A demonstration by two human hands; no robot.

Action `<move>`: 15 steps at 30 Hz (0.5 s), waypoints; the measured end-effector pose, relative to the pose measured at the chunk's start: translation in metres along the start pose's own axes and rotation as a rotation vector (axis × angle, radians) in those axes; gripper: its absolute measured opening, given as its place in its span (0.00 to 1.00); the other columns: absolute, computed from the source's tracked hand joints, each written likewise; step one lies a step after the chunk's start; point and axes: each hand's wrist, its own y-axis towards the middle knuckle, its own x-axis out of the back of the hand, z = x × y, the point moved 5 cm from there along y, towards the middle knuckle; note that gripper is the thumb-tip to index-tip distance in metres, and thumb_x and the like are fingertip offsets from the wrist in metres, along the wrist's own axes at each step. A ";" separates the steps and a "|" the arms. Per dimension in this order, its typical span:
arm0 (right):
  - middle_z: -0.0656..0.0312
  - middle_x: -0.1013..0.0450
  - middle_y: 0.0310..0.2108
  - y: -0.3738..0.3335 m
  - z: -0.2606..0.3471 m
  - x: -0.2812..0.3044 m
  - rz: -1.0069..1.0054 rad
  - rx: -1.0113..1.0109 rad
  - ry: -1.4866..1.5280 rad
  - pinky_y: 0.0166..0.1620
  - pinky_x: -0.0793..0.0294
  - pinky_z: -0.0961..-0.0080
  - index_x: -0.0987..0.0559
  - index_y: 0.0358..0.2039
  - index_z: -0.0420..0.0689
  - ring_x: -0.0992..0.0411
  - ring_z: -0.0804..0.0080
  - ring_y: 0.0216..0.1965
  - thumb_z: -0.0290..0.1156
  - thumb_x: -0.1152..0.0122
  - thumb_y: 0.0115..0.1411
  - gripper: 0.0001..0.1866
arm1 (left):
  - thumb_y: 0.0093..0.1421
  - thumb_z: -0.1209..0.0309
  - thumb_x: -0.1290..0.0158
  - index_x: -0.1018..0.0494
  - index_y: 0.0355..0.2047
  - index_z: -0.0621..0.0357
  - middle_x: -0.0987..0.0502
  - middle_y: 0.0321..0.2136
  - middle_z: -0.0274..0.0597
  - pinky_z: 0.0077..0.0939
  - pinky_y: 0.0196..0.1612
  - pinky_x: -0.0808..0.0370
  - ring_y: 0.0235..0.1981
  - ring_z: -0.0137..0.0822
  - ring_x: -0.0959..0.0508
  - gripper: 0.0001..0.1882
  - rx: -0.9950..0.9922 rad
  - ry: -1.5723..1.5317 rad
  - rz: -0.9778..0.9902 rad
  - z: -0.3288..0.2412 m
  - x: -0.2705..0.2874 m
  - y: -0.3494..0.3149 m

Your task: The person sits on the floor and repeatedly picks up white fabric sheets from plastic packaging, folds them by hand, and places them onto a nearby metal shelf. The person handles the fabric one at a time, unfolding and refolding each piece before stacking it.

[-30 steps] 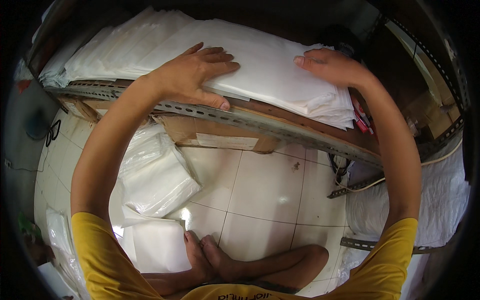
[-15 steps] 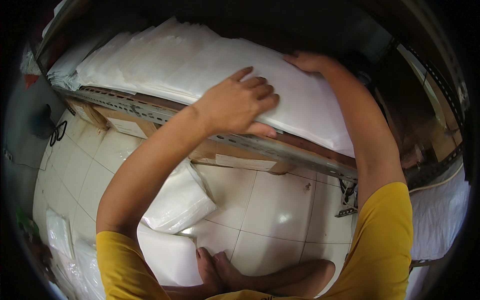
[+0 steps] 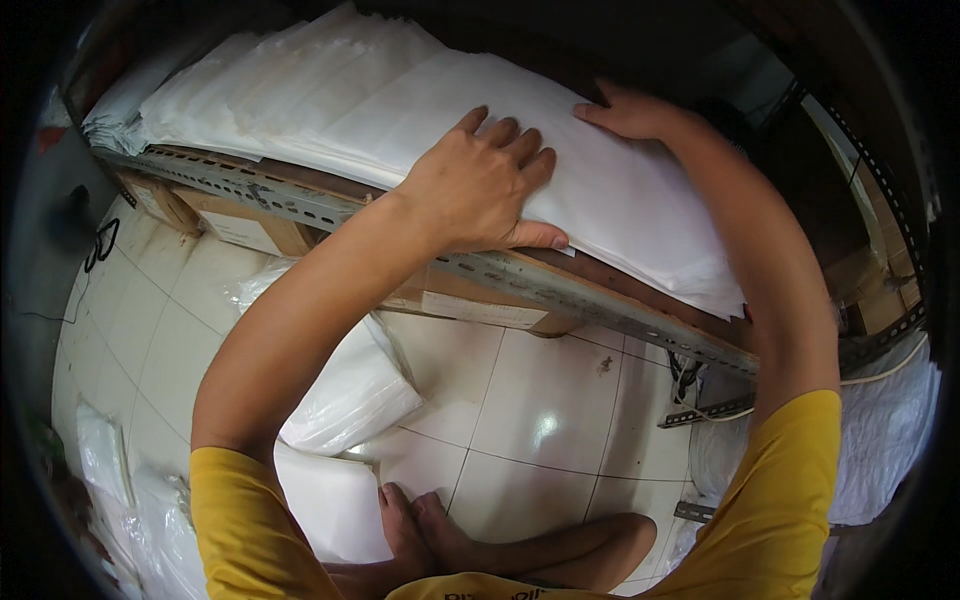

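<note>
A long row of thin white plastic-looking sheets or bags (image 3: pixel 650 210) lies fanned along a shelf, overlapping toward the left. My left hand (image 3: pixel 485 180) rests on top of them near the front edge, fingers spread and thumb stretched toward the shelf's lip. At the far edge of the same sheets is my right hand (image 3: pixel 630 112), thumb extended over the top and fingers reaching along the back. Neither hand shows anything gripped. Some fingertips of the right hand are hard to see against the dark.
A perforated metal rail (image 3: pixel 300 205) edges the shelf, with cardboard boxes (image 3: pixel 240 228) below. Clear-wrapped white packs (image 3: pixel 350 390) and a white stack (image 3: pixel 335 500) lie on the tiled floor near my bare feet. At the right hangs or lies a white wrapped bundle (image 3: pixel 880 430) beside a cable.
The view has shifted slightly. My left thumb has moved a little right along the front edge, and my right hand's thumb now spreads farther from its fingers. The sheets' right end sits farther right.
</note>
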 end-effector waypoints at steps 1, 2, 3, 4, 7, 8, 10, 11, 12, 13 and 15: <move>0.44 0.41 0.64 -0.006 -0.002 0.006 0.029 0.038 0.001 0.65 0.43 0.65 0.41 0.66 0.41 0.43 0.50 0.65 0.68 0.55 0.59 0.47 | 0.58 0.34 0.59 0.30 0.52 0.58 0.28 0.52 0.48 0.50 0.62 0.36 0.55 0.48 0.29 0.39 -0.031 0.029 -0.089 -0.001 0.003 -0.002; 0.45 0.43 0.65 -0.012 -0.005 0.012 0.059 0.073 0.001 0.67 0.45 0.65 0.43 0.67 0.42 0.45 0.50 0.67 0.68 0.55 0.59 0.48 | 0.59 0.35 0.59 0.31 0.53 0.58 0.28 0.53 0.49 0.50 0.62 0.37 0.56 0.48 0.30 0.39 -0.071 0.004 -0.090 -0.002 0.004 -0.002; 0.45 0.45 0.66 -0.027 -0.007 0.022 0.141 0.031 -0.004 0.67 0.46 0.65 0.43 0.67 0.43 0.46 0.50 0.67 0.69 0.55 0.59 0.48 | 0.59 0.35 0.59 0.31 0.54 0.57 0.29 0.53 0.49 0.50 0.62 0.38 0.57 0.48 0.31 0.39 -0.114 -0.028 -0.098 -0.006 0.006 -0.001; 0.46 0.46 0.67 -0.049 -0.004 0.035 0.225 -0.006 -0.010 0.68 0.47 0.65 0.44 0.68 0.44 0.48 0.49 0.68 0.69 0.56 0.59 0.48 | 0.60 0.36 0.60 0.32 0.54 0.56 0.29 0.54 0.49 0.50 0.63 0.38 0.58 0.48 0.31 0.39 -0.151 -0.059 -0.104 -0.009 0.008 -0.001; 0.47 0.48 0.68 -0.105 0.007 0.054 0.303 -0.079 -0.159 0.68 0.49 0.65 0.41 0.67 0.47 0.49 0.50 0.69 0.69 0.58 0.60 0.46 | 0.61 0.37 0.61 0.32 0.55 0.55 0.29 0.54 0.49 0.50 0.64 0.40 0.59 0.48 0.33 0.37 -0.079 -0.101 0.054 0.010 -0.009 -0.016; 0.47 0.47 0.68 -0.115 0.004 0.048 0.268 -0.062 -0.162 0.68 0.49 0.65 0.40 0.66 0.46 0.49 0.51 0.69 0.68 0.58 0.61 0.45 | 0.62 0.37 0.61 0.32 0.55 0.54 0.29 0.54 0.49 0.50 0.65 0.41 0.60 0.48 0.33 0.36 -0.074 -0.076 0.056 0.013 -0.005 -0.022; 0.47 0.46 0.67 -0.135 -0.008 0.034 0.260 -0.025 -0.113 0.69 0.50 0.64 0.38 0.65 0.43 0.50 0.53 0.69 0.65 0.57 0.63 0.42 | 0.63 0.38 0.61 0.32 0.55 0.54 0.29 0.54 0.48 0.51 0.65 0.42 0.60 0.48 0.34 0.35 -0.054 -0.054 0.081 0.011 0.001 -0.027; 0.47 0.46 0.67 -0.146 -0.017 0.025 0.291 -0.018 -0.064 0.69 0.52 0.64 0.38 0.65 0.42 0.50 0.53 0.69 0.63 0.57 0.64 0.41 | 0.63 0.38 0.62 0.33 0.56 0.54 0.29 0.55 0.49 0.53 0.66 0.43 0.61 0.48 0.35 0.35 -0.084 -0.050 0.101 0.007 -0.002 -0.024; 0.48 0.46 0.67 -0.150 -0.037 0.010 0.271 0.023 -0.115 0.69 0.51 0.65 0.38 0.65 0.40 0.48 0.54 0.69 0.61 0.57 0.65 0.40 | 0.64 0.38 0.63 0.33 0.56 0.54 0.30 0.55 0.49 0.54 0.66 0.44 0.62 0.49 0.36 0.35 -0.115 -0.054 0.043 0.001 -0.005 -0.023; 0.48 0.46 0.67 -0.148 -0.058 -0.005 0.243 0.072 -0.158 0.69 0.51 0.66 0.38 0.64 0.38 0.47 0.54 0.68 0.59 0.58 0.66 0.39 | 0.64 0.38 0.63 0.33 0.56 0.54 0.30 0.55 0.50 0.54 0.66 0.44 0.62 0.50 0.36 0.35 -0.126 -0.059 -0.031 -0.007 -0.002 -0.025; 0.49 0.44 0.67 -0.151 -0.077 -0.010 0.191 0.059 -0.081 0.69 0.51 0.68 0.37 0.64 0.38 0.47 0.57 0.68 0.57 0.57 0.67 0.37 | 0.64 0.41 0.60 0.32 0.55 0.56 0.29 0.54 0.49 0.48 0.62 0.38 0.60 0.49 0.33 0.33 -0.126 -0.053 -0.156 -0.021 0.020 -0.038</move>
